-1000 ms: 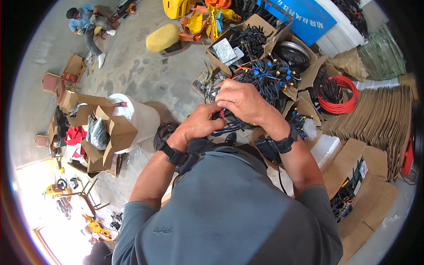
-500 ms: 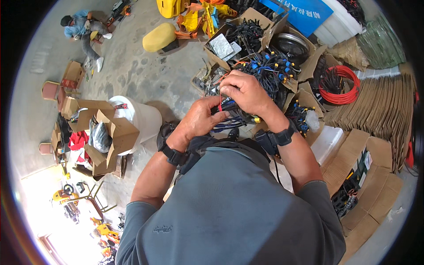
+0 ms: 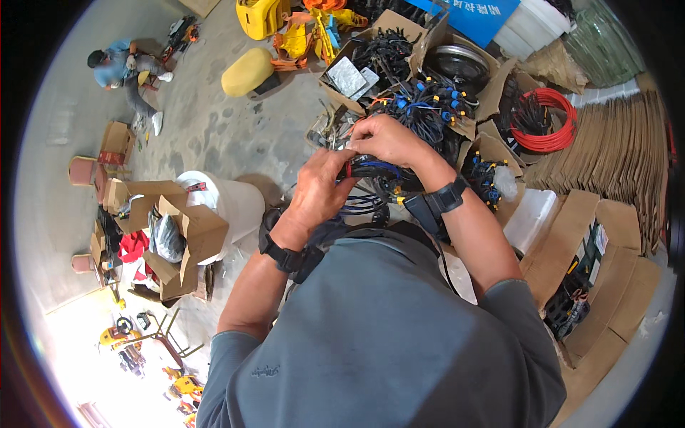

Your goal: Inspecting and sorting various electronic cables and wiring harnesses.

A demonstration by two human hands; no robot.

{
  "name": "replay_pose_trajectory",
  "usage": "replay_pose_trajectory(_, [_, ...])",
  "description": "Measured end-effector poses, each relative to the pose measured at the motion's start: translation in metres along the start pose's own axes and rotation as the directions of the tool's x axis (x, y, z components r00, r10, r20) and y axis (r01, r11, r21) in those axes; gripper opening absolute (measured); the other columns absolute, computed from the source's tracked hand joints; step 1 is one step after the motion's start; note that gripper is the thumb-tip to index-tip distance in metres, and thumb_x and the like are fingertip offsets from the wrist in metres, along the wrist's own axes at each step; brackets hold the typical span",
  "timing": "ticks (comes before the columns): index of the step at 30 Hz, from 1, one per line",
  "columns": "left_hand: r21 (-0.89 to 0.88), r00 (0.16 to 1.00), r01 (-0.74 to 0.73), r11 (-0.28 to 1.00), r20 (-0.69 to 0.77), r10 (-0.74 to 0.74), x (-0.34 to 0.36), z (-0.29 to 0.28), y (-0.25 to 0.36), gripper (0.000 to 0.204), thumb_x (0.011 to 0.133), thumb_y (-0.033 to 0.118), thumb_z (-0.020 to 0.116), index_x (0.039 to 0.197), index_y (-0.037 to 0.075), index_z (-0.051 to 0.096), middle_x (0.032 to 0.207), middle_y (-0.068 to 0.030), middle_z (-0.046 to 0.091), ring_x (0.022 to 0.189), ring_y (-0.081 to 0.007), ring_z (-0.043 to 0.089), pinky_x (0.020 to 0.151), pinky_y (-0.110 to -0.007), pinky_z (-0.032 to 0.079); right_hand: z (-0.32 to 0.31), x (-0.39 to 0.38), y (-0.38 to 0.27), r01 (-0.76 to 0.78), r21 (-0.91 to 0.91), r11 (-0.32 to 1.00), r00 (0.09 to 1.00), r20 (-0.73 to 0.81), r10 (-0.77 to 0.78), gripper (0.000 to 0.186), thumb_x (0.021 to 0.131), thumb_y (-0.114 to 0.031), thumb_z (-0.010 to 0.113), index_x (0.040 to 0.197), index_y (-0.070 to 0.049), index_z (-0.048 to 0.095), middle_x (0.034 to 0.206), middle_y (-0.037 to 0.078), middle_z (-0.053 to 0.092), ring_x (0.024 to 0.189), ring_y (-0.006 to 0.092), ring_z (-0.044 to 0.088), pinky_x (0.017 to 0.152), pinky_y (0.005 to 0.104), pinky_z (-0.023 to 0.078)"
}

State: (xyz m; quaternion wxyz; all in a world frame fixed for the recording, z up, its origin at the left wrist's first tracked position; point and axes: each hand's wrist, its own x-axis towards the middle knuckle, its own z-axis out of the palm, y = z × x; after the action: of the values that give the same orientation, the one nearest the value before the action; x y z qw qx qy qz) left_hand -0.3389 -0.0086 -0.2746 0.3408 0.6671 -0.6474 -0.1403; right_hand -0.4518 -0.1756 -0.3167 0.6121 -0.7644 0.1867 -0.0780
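My left hand (image 3: pixel 321 182) is closed around a looped bundle of black and blue cables (image 3: pixel 369 170) bound with a red tie (image 3: pixel 348 171). My right hand (image 3: pixel 379 141) pinches at the top of the bundle beside the left fingers; what exactly sits between its fingertips is hard to make out. The cable loops hang below both hands. Just beyond them is a heap of black and blue wiring harnesses (image 3: pixel 423 108) with blue connectors.
A box of black cables (image 3: pixel 389 50), a red hose coil (image 3: pixel 567 121) and stacked cardboard (image 3: pixel 606 160) lie right. A white bin (image 3: pixel 239 214) with cartons (image 3: pixel 203 242) is left. Yellow plastic parts (image 3: pixel 257 14) are ahead. Another person (image 3: pixel 135 78) sits at upper left.
My right hand has moved slightly down toward my left, which has rotated a little upward around the bundle, hiding more of the red tie. The surroundings have shifted slightly in view.
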Motion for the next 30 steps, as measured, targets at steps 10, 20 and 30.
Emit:
replay_pose_trajectory(10, [-0.234,0.847,0.526,0.818,0.058,-0.529,-0.008,0.0,-0.02,0.03,0.076,0.004,0.076,0.103,-0.001,0.065,0.081,-0.0036,0.064,0.071,-0.0121,0.059,0.063,-0.027,0.049,0.013,-0.019,-0.018,0.142,0.003,0.99,0.923,-0.362,-0.131,0.025,0.087,-0.007,0.061,0.111,0.0,0.061,0.09,0.006,0.065,0.077,0.0122,0.061,0.073,0.0257,0.05])
replay_pose_trajectory(20, [-0.692,0.74,0.523,0.498,0.079,-0.668,-0.004,-0.011,-0.049,0.02,0.079,-0.004,0.071,0.097,0.001,0.062,0.081,-0.0015,0.064,0.068,-0.0081,0.057,0.063,-0.022,0.047,0.055,-0.052,-0.012,0.005,0.03,1.0,0.996,-0.088,-0.002,0.036,0.088,-0.01,0.056,0.123,-0.002,0.056,0.11,0.019,0.065,0.088,0.0296,0.067,0.082,0.0392,0.052])
replay_pose_trajectory(30, [-0.833,0.787,0.446,0.326,0.191,-0.587,-0.009,-0.012,-0.069,0.014,0.085,0.004,0.067,0.098,-0.001,0.063,0.08,-0.0085,0.066,0.07,-0.0157,0.061,0.069,-0.028,0.049,0.074,-0.033,0.003,-0.051,0.281,0.958,0.991,-0.106,0.084,0.037,0.093,-0.011,0.051,0.129,0.0,0.051,0.092,0.012,0.066,0.061,0.016,0.062,0.06,0.0314,0.051])
